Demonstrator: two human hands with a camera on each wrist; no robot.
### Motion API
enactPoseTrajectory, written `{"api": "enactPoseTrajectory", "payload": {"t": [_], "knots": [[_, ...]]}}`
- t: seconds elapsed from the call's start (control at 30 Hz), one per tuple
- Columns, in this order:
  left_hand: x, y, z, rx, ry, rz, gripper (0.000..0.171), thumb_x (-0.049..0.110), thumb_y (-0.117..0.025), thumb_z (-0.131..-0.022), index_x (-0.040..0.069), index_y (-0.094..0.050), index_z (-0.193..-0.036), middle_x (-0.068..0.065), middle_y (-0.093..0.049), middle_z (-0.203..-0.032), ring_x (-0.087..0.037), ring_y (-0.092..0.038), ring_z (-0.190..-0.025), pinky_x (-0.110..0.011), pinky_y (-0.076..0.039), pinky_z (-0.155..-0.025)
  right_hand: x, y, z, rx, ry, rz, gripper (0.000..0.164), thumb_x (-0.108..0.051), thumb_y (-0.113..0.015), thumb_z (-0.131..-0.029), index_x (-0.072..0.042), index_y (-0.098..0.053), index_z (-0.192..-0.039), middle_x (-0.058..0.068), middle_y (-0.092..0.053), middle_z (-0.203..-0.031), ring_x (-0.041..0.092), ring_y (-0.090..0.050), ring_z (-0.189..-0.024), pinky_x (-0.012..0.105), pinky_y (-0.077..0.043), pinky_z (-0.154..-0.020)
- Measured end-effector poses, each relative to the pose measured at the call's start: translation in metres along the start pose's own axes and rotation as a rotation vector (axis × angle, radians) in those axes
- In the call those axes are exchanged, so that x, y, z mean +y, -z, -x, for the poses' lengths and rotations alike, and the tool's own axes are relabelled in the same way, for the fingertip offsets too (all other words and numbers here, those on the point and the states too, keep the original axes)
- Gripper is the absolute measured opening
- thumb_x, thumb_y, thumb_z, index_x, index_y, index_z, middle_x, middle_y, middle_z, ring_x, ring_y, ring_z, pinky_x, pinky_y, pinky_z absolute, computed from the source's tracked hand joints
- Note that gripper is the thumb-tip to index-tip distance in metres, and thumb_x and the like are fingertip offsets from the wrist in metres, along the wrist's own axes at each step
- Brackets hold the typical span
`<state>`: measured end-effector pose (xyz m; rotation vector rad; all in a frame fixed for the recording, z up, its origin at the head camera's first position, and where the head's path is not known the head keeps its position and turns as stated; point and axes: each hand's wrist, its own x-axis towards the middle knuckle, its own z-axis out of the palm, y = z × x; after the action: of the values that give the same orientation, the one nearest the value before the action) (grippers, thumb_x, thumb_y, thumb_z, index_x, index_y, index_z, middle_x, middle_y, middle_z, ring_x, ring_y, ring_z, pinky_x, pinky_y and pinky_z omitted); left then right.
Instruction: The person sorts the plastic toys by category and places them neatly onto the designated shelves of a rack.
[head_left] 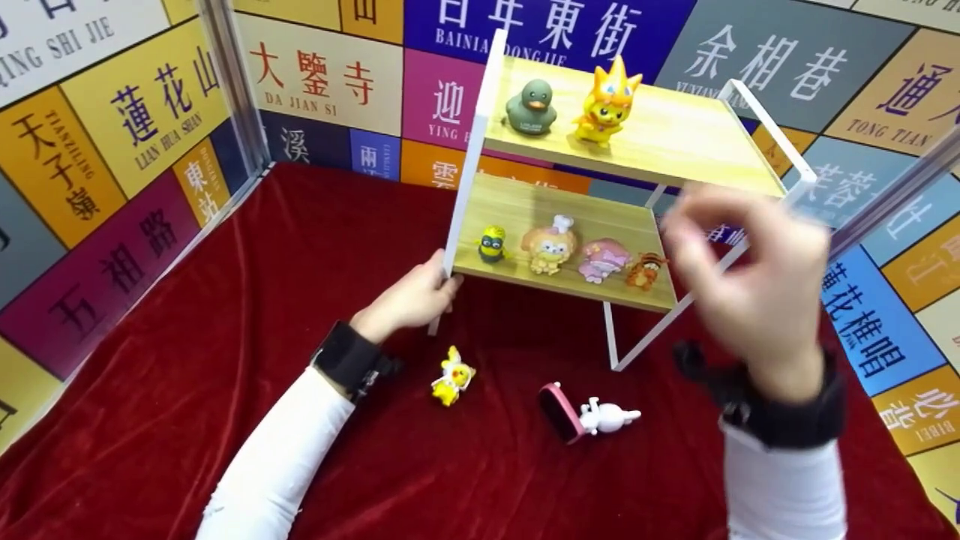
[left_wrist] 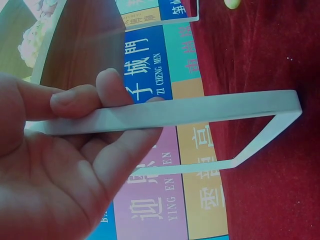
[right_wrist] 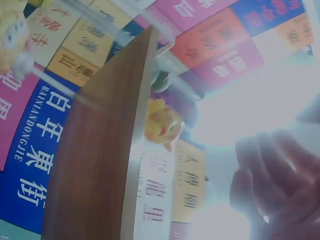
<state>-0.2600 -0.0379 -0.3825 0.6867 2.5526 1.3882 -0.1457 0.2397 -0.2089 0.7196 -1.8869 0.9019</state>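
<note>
My left hand point(head_left: 411, 298) grips the white metal frame point(left_wrist: 225, 107) of a two-tier wooden shelf point(head_left: 697, 142) at its lower left side. Blurred in the head view, my right hand point(head_left: 776, 300) hovers before the shelf's right side, its fingers loosely bent and nothing visible in them. A green duck point(head_left: 531, 111) and a yellow figure with an orange spiky crown point(head_left: 606, 109) stand on the upper board. Along the lower board are a minion figure point(head_left: 492, 244), a chef-hatted figure point(head_left: 551, 249), a pink figure point(head_left: 604, 260) and a tiger figure point(head_left: 645, 271).
On the dark red cloth point(head_left: 360, 465) lie a small yellow figure point(head_left: 452, 376) and a white figure with a pink-rimmed dark piece point(head_left: 609, 417), both in front of the shelf. Printed panels point(head_left: 322, 75) with large characters stand behind and at both sides.
</note>
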Motion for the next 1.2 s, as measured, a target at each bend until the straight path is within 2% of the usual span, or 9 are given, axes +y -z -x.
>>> {"api": "enactPoseTrajectory", "payload": {"t": [0.07,0.13,0.23,0.33,0.43,0.57,0.63,0.83,1.2], "knots": [[0.0,0.001,0.001,-0.001,-0.002,0.005,0.034,0.01,-0.043,-0.105,0.0,-0.039,-0.137,-0.009,-0.057,-0.079,-0.021,-0.062,-0.07,-0.024,-0.049,-0.056,-0.001,0.0,0.021,-0.051,0.059,-0.013,0.018,-0.014,-0.073,-0.083,0.004,-0.074,-0.084,0.014,-0.071,-0.075,0.004,-0.064,-0.075,0.013,-0.051,-0.079],[0.0,0.001,0.001,0.007,-0.013,0.003,0.034,0.01,-0.044,-0.105,0.0,-0.04,-0.137,-0.009,-0.057,-0.079,-0.019,-0.062,-0.069,-0.025,-0.049,-0.056,0.002,-0.002,0.041,-0.159,0.092,-0.029,0.017,-0.013,-0.074,-0.082,0.002,-0.075,-0.089,0.011,-0.072,-0.075,0.004,-0.065,-0.074,0.011,-0.05,-0.078],[0.0,0.002,0.001,0.016,-0.022,0.005,0.034,0.01,-0.044,-0.105,0.0,-0.041,-0.137,-0.01,-0.057,-0.079,-0.018,-0.061,-0.066,-0.025,-0.049,-0.055,0.011,-0.011,0.068,-0.42,0.11,-0.069,0.031,-0.01,-0.076,-0.082,-0.001,-0.072,-0.111,0.004,-0.074,-0.084,0.008,-0.07,-0.079,0.016,-0.054,-0.081],[-0.002,0.002,0.003,0.01,-0.01,0.002,0.034,0.01,-0.044,-0.105,0.0,-0.041,-0.137,-0.009,-0.057,-0.079,-0.018,-0.06,-0.065,-0.026,-0.049,-0.055,0.021,-0.031,0.093,-0.725,0.108,-0.066,0.055,-0.012,-0.076,-0.084,-0.005,-0.058,-0.136,0.003,-0.073,-0.105,0.014,-0.071,-0.095,0.027,-0.056,-0.089],[-0.003,0.002,0.004,-0.001,0.004,-0.008,0.034,0.011,-0.043,-0.105,0.0,-0.041,-0.137,-0.009,-0.056,-0.08,-0.019,-0.061,-0.069,-0.025,-0.049,-0.057,0.027,-0.057,0.114,-0.915,0.121,0.002,0.059,-0.015,-0.072,-0.09,-0.007,-0.05,-0.145,0.008,-0.066,-0.125,0.02,-0.065,-0.113,0.036,-0.054,-0.099],[-0.002,0.003,0.002,0.014,0.007,-0.01,0.031,0.012,-0.044,-0.105,0.0,-0.042,-0.133,-0.008,-0.056,-0.079,-0.019,-0.061,-0.069,-0.025,-0.048,-0.057,0.022,-0.095,0.134,-0.988,0.21,0.156,0.05,-0.006,-0.063,-0.093,-0.01,-0.054,-0.142,0.011,-0.058,-0.14,0.024,-0.056,-0.131,0.043,-0.05,-0.106],[-0.002,0.003,0.002,0.022,0.006,-0.011,0.03,0.011,-0.044,-0.105,0.0,-0.043,-0.132,-0.008,-0.057,-0.077,-0.017,-0.059,-0.067,-0.025,-0.048,-0.056,0.016,-0.11,0.143,-1.03,0.254,0.208,0.055,0.001,-0.062,-0.091,-0.012,-0.053,-0.144,0.01,-0.054,-0.147,0.026,-0.051,-0.138,0.046,-0.05,-0.105],[-0.003,-0.001,0.002,0.009,-0.001,-0.007,0.033,0.01,-0.044,-0.105,0.0,-0.042,-0.136,-0.008,-0.057,-0.076,-0.016,-0.058,-0.065,-0.024,-0.048,-0.055,0.008,-0.123,0.164,-1.219,0.271,0.314,0.074,0.003,-0.064,-0.088,-0.019,-0.039,-0.154,0.003,-0.044,-0.157,0.025,-0.041,-0.147,0.045,-0.046,-0.108],[0.001,-0.001,0.002,0.025,0.006,-0.002,0.033,0.01,-0.045,-0.105,0.0,-0.042,-0.136,-0.011,-0.058,-0.081,-0.017,-0.059,-0.068,-0.025,-0.048,-0.058,0.014,-0.126,0.175,-1.117,0.321,0.328,0.06,-0.006,-0.067,-0.089,-0.022,-0.052,-0.145,0.004,-0.059,-0.135,0.023,-0.061,-0.106,0.037,-0.052,-0.085]]}}
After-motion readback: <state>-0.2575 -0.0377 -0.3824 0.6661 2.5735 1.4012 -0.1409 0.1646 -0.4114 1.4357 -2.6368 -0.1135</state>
